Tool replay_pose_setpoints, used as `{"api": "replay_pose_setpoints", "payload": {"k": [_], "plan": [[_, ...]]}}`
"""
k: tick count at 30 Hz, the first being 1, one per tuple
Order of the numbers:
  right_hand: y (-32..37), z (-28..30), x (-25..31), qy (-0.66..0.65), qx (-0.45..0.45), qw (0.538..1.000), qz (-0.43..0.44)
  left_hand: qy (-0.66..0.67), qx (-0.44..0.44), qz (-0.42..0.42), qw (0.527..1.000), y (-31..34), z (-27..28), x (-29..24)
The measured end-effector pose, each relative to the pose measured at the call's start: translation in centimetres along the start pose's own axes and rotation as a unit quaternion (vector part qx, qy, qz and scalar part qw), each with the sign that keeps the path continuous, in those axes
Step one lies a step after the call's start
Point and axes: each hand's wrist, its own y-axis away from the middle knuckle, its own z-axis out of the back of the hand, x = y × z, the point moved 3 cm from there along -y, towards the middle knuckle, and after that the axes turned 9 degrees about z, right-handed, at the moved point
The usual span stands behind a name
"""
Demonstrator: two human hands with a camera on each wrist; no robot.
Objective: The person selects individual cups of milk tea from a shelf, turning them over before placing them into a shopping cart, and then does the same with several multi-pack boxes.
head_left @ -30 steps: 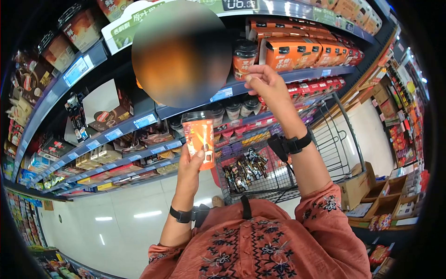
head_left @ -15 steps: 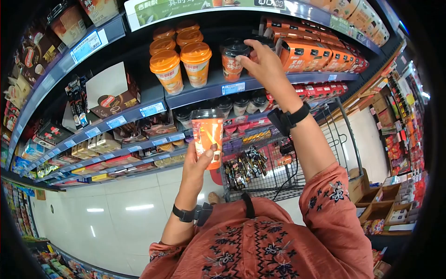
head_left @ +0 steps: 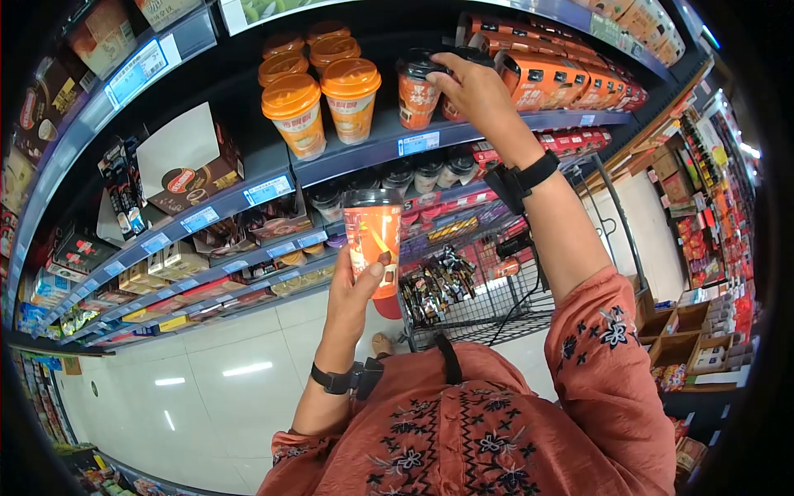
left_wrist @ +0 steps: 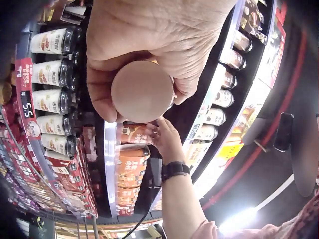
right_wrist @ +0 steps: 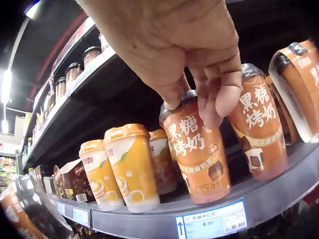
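While the right hand [right_wrist: 184, 55] is pinching the black lid [right_wrist: 188, 95] of a brown-sugar milk tea cup [right_wrist: 203, 159] between thumb and fingers, that cup is standing upright at the front of the shelf [right_wrist: 144, 222]. Having risen from lower on the cup's front, the hand is now meeting it at the top, which is probably giving it control from above. The left hand [head_left: 346, 293] is curling round a black-lidded orange cup [head_left: 362, 236], holding it upright in front of the shelves. A matching cup [right_wrist: 256, 122] is standing just beside the pinched one, and a 4.80 price tag [right_wrist: 212, 222] is showing below. Farther out, orange-lidded cups [head_left: 351, 106] are standing on one side, boxed multipacks [head_left: 542, 78] are filling the other, and a wire shopping cart [head_left: 517, 291] is waiting below.
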Motion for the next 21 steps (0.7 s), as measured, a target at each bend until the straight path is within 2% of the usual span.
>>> {"api": "replay_pose_setpoints", "payload": {"k": [6,9,21], "plan": [[-0.8,-0.7,-1.0,0.016,-0.023,0.999,0.042,-0.003,0.009,0.003,1.0,-0.2,0.6,-0.1],[-0.9,-0.8,-1.1,0.019,-0.006,1.0,0.013,-0.011,0.002,-0.001,1.0,-0.3,0.5,-0.3],[-1.2,-0.9,-1.1,0.023,0.005,1.0,-0.007,0.007,0.026,0.011,1.0,-0.7,1.1,-0.1]]}}
